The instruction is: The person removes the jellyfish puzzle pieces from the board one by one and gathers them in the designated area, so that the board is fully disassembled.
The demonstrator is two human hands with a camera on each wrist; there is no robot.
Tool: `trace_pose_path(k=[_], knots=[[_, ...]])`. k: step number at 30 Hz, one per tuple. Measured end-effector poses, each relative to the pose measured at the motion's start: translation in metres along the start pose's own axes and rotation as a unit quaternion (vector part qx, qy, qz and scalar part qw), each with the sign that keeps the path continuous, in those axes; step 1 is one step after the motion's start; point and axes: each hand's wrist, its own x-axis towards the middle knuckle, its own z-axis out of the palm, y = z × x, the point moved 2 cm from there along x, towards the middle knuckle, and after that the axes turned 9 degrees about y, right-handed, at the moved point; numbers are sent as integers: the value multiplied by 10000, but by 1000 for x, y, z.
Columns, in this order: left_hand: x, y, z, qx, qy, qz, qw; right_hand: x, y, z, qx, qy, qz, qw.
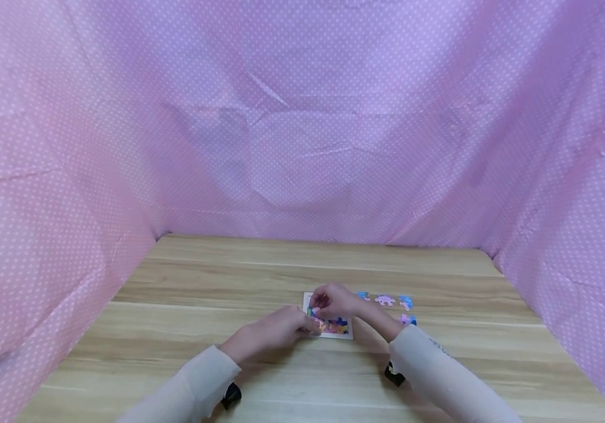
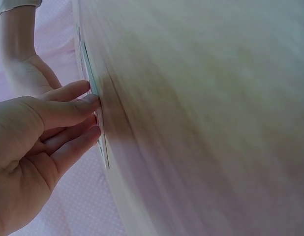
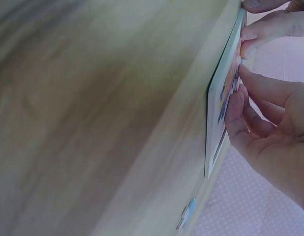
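Note:
A small jigsaw puzzle tray (image 1: 306, 301) with a white border lies flat on the table, colourful pieces fitted inside it. My right hand (image 1: 338, 301) reaches over its upper part, thumb and fingers pinching a light pink puzzle piece (image 1: 316, 311) at the tray's surface. On the lower left side, my left hand (image 1: 283, 326) rests its fingertips on the tray. The left wrist view shows the fingers of this left hand (image 2: 34, 142) stretched to the tray's edge. Both hands are close together over the tray in the right wrist view, and the right fingers partly cover the picture.
Right of the tray lie several loose puzzle pieces, among them a pink one (image 1: 385, 300), a blue and pink one (image 1: 405, 302) and another nearer me (image 1: 407, 319). Pink dotted cloth (image 1: 302, 164) surrounds the wooden table (image 1: 201, 282) at the back and sides.

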Motion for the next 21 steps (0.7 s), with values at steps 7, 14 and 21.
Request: trace_pose_path(k=[7,14,21], knots=[[1,3,-1,25,-48,-76,10000,1,1,1,-117,-6,28,9999],[0,4,1,58,-62,37,10000,-3,-2,0,115,182,273,9994],[0,4,-1,170,-39,115,9998,-3,-2,1,304,350,408,9981]])
